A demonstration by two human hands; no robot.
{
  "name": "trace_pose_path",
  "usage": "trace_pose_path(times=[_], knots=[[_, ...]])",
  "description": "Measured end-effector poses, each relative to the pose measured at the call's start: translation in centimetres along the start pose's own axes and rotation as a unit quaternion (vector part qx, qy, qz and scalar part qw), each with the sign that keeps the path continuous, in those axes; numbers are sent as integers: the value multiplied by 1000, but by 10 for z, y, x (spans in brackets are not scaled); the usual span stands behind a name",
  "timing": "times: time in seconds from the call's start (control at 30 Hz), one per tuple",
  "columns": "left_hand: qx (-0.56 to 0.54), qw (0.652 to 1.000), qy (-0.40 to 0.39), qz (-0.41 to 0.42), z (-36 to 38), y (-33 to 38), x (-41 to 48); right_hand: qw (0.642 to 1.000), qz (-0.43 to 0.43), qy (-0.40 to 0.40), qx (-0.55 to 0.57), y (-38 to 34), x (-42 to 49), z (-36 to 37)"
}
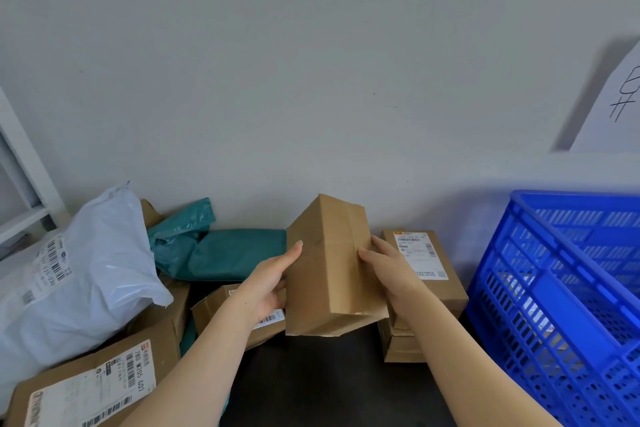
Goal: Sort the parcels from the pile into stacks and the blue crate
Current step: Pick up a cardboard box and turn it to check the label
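The brown box [329, 263] is in the mid of the frame, held up btw. both hands. Its long side runs up and down the frame, w/ the top end tipped a bit to the upper left. A plain side w/ a tape seam faces the camera; no label shows on it. Can't tell if its low end touches the dark surface [311, 378] or hangs just over it.

Grip: the left hand [273, 282] holds the left side of the box, thumb up by the front edge, other fingers round the side. The right hand [384, 265] holds the right side, fingers laid on the front face near the seam. Both are grasping the box, one each side, so the grip goes across the short way.

Just right of the box, partly behind the right hand, is a stack of boxes [426, 274] w/ a white label on top. Further right, at the frame's right edge, is the blue crate [540, 288]. So both drop spots lie to the right, and the right hand is the near one. My guess: the stack is the short trip; the crate would need a lift over its rim.

Left of the box is the pile [162, 315]: green bags [221, 250], a big white bag [90, 274] and labelled boxes [104, 378] in the lower left. A paper sign [616, 100] hangs on the wall [311, 80], upper right.
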State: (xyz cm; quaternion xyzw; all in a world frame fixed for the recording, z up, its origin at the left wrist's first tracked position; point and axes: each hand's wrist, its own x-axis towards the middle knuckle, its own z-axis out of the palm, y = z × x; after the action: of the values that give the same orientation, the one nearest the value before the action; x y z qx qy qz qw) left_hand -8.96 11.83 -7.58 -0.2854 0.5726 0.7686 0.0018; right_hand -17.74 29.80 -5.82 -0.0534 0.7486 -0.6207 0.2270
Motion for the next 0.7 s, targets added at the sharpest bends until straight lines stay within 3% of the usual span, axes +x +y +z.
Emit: trace_pose_path(times=[0.37, 0.7], knots=[[26, 997, 40, 59, 6, 2, 0, 997, 44, -2, -64, -9, -7, 8], [30, 997, 28, 71, 4, 6, -9, 999, 48, 8, 10, -5, -10, 5]])
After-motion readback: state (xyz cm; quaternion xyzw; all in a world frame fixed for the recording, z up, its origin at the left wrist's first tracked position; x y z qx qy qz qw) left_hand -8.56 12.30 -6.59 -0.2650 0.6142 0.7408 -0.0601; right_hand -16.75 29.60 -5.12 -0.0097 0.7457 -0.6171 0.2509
